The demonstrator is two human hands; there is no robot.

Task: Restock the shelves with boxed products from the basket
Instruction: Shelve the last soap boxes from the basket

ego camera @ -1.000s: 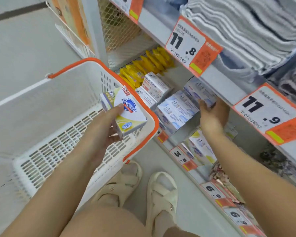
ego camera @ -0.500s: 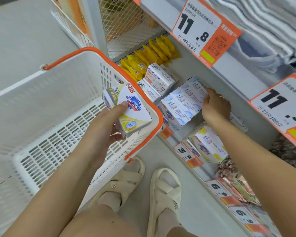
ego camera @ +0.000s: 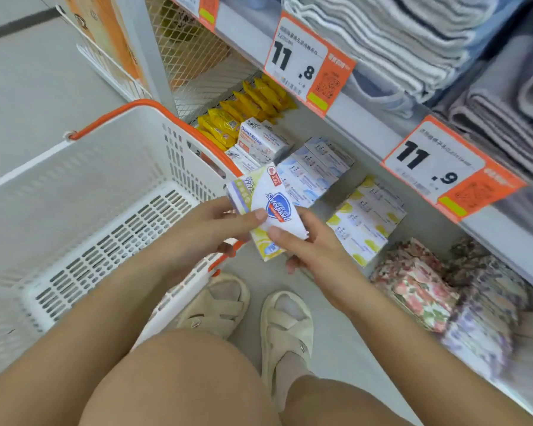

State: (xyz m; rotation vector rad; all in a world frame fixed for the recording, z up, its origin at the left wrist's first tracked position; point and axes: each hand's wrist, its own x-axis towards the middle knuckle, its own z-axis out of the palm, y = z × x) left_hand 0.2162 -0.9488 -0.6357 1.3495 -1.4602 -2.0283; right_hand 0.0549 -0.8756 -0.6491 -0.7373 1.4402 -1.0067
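Both the left hand (ego camera: pixel 210 232) and right hand (ego camera: pixel 308 244) grip one soap box (ego camera: pixel 268 210) above the basket (ego camera: pixel 111 192) rim. Probably a handover; next it belongs with the lemon boxes (ego camera: pixel 366 216) at the shelf's front edge.

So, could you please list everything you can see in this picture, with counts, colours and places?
Safeguard soap box: one, white and yellow, held over the basket's rim.
basket: one, white with orange rim, on the floor at left.
yellow packets: several, shelf back left.
Goat Soap boxes: a few, white, beside the packets.
blue-white boxes: several, mid shelf.
lemon-print boxes: several, right of those.
floral packs: several, far right.
price tags: two, orange and white, shelf edge.
towels: stacked, grey-white, upper shelf.
sandals: two, cream.
left hand, right hand: both grip the box.
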